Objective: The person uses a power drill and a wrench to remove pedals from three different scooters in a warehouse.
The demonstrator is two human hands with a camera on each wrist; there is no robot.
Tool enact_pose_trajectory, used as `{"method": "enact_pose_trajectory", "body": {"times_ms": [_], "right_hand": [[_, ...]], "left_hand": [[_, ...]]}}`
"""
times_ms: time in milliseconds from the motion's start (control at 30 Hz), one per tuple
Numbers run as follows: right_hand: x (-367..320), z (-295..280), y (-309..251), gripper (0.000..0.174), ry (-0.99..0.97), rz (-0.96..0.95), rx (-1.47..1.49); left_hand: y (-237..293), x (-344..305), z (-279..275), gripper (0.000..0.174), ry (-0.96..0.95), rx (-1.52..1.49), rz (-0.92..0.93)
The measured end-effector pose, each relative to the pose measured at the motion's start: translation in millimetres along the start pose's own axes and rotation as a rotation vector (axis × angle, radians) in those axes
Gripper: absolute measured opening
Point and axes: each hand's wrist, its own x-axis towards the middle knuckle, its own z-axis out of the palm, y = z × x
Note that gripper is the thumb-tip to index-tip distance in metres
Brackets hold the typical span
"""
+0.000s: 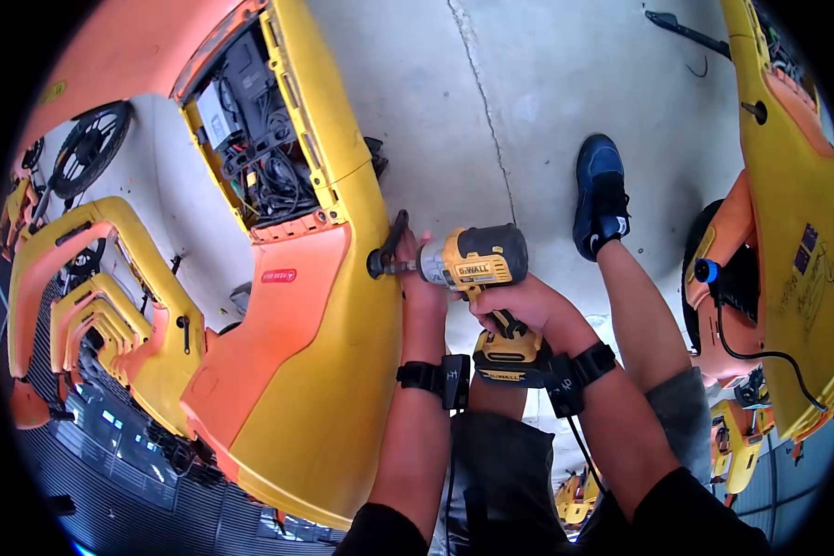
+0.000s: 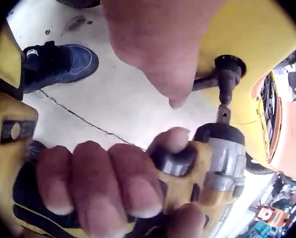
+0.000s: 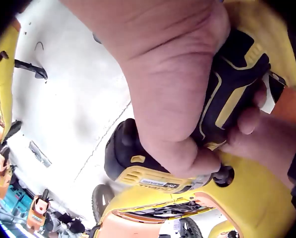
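My right hand (image 1: 519, 301) grips the handle of a yellow and black cordless impact driver (image 1: 480, 258), its battery hanging below. From its nose a metal bit (image 2: 224, 114) reaches to a black foot peg (image 2: 229, 82) on the yellow side panel (image 1: 361, 371) of a scooter. In the left wrist view the curled fingers (image 2: 96, 183) of the right hand wrap the handle, one finger at the trigger. My left hand (image 1: 423, 283) holds the foot peg just beside the bit, its thumb lying along the peg arm; the driver partly hides this hand in the head view.
An open compartment (image 1: 269, 139) full of cables and black boxes tops the scooter body. More orange and yellow scooters (image 1: 111, 296) stand at the left, and another (image 1: 797, 232) at the right with a black cable (image 1: 723, 324). A shoe (image 1: 602, 195) rests on the cracked concrete floor (image 1: 417, 93).
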Motion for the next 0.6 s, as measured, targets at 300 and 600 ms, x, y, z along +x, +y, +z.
{"method": "enact_pose_trajectory", "body": {"times_ms": [300,600], "right_hand": [[11.7,-17.4,15.3,0.024,-0.042,-0.001,0.106],[7.8,-12.3,13.0,0.020,-0.062,0.004,0.041]], "left_hand": [[-36.2,18.3,-0.4,0.047,0.027,-0.064,0.212],[-20.8,9.2,-6.0,0.046,0.026,0.077,0.267]]}}
